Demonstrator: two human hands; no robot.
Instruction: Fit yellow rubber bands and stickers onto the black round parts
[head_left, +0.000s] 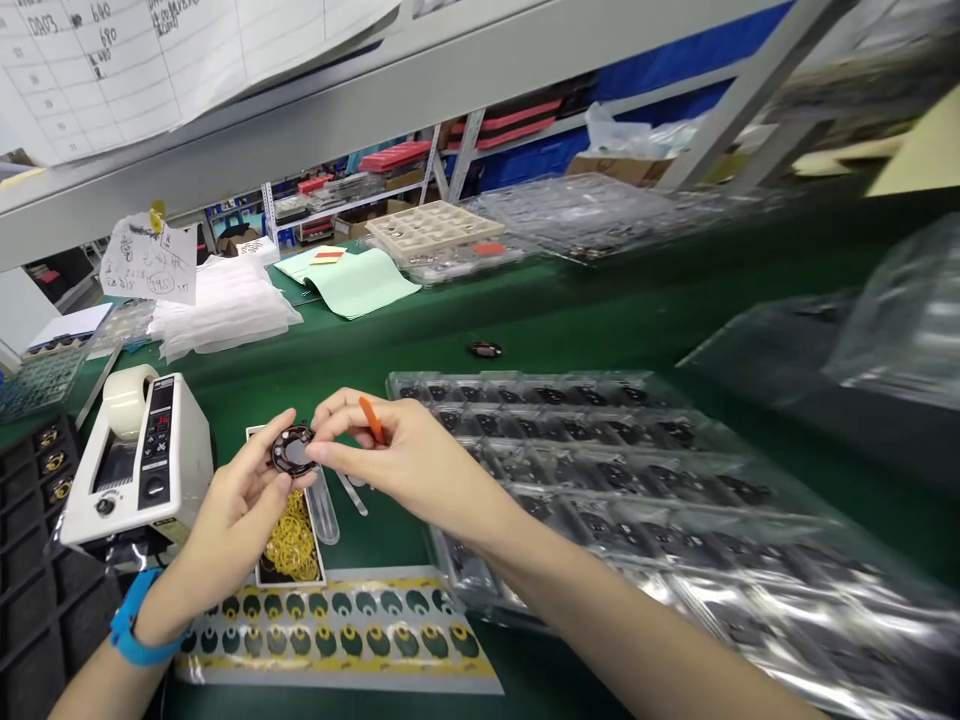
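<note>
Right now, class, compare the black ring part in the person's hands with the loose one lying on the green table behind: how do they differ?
The held ring part is pinched between the left hand and right hand, tilted toward the camera; the loose ring part lies flat, untouched, on the green table. The held one looks larger, being nearer. Both are dark and round.

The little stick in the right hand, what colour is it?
Orange. The stick shows best in the head view, pinched in the right hand.

A green bench (600,310) is seen. Left of the clear part trays (600,470) a tape dispenser (139,460) is set; before them, a sticker sheet (337,630).
</note>
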